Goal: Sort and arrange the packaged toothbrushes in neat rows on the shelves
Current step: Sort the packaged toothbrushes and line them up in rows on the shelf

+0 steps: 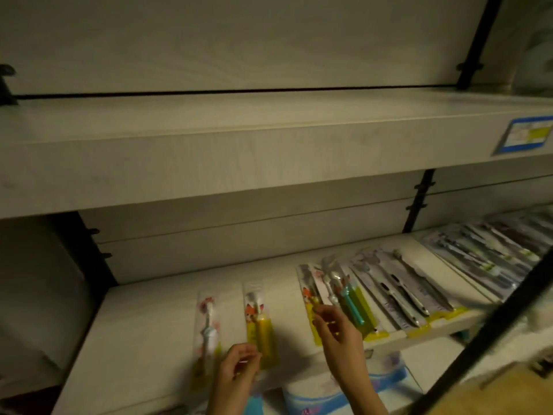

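Note:
Packaged toothbrushes lie on the lower shelf (143, 322). At the left lies a pale pack with a light-blue brush (207, 327). Beside it lies a yellow-brush pack (259, 322); my left hand (238, 368) pinches its near end with curled fingers. My right hand (335, 324) holds the lower part of a yellow-backed pack (309, 298) in an overlapping cluster that includes a teal-brush pack (354, 304). Further right lie grey packs (401, 289) in a slanted row and a dark row (490, 259).
An upper shelf (239, 163) juts out above, bearing a blue price label (528, 134). Black uprights (417, 202) stand at the back. A dark diagonal bar (490, 327) crosses the right side. Blue-and-white packages (317, 396) sit below the shelf edge.

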A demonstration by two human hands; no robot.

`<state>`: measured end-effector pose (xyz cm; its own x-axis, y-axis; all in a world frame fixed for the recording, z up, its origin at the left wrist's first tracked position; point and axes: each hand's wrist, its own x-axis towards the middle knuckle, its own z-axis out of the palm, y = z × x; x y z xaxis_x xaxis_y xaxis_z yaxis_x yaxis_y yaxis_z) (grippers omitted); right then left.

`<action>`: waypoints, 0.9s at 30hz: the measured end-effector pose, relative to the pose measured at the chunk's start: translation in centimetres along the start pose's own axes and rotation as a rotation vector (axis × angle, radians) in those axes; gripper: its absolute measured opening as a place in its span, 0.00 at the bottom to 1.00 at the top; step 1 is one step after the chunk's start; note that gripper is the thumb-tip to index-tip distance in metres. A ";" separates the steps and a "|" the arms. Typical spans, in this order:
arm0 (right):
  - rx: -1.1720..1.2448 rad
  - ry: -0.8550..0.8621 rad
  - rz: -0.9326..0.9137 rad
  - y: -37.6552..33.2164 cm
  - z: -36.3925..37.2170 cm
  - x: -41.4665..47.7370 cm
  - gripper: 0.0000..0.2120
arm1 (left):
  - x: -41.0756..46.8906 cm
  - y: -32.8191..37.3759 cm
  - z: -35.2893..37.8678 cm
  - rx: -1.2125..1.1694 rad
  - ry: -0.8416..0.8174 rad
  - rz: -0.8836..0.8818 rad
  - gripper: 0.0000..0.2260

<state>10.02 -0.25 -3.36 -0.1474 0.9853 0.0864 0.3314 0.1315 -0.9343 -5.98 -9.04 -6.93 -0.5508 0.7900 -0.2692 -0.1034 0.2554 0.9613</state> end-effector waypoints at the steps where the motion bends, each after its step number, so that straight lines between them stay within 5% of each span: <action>1: 0.000 -0.029 0.003 0.6 -1.5 0.5 0.10 | 0.5 -0.4 2.0 -0.001 0.032 -0.021 0.12; 6: 0.002 -0.146 -0.037 2.3 -8.1 2.7 0.10 | 2.1 -0.6 12.3 0.288 0.136 0.000 0.09; 8: 0.005 -0.174 -0.052 2.5 -9.7 3.1 0.10 | 2.5 0.2 14.8 0.466 0.194 -0.001 0.17; 18: -0.028 -0.287 -0.049 3.4 -11.7 4.1 0.09 | 3.5 2.6 17.6 1.050 0.247 -0.075 0.30; 27: 0.012 -0.301 -0.072 3.1 -12.5 4.7 0.10 | 5.1 4.2 16.9 0.994 0.166 -0.229 0.27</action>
<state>21.99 6.20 -1.53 -0.4402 0.8966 0.0481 0.2994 0.1970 -0.9336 4.80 5.44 -5.29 -0.7194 0.5968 -0.3553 0.4691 0.7947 0.3852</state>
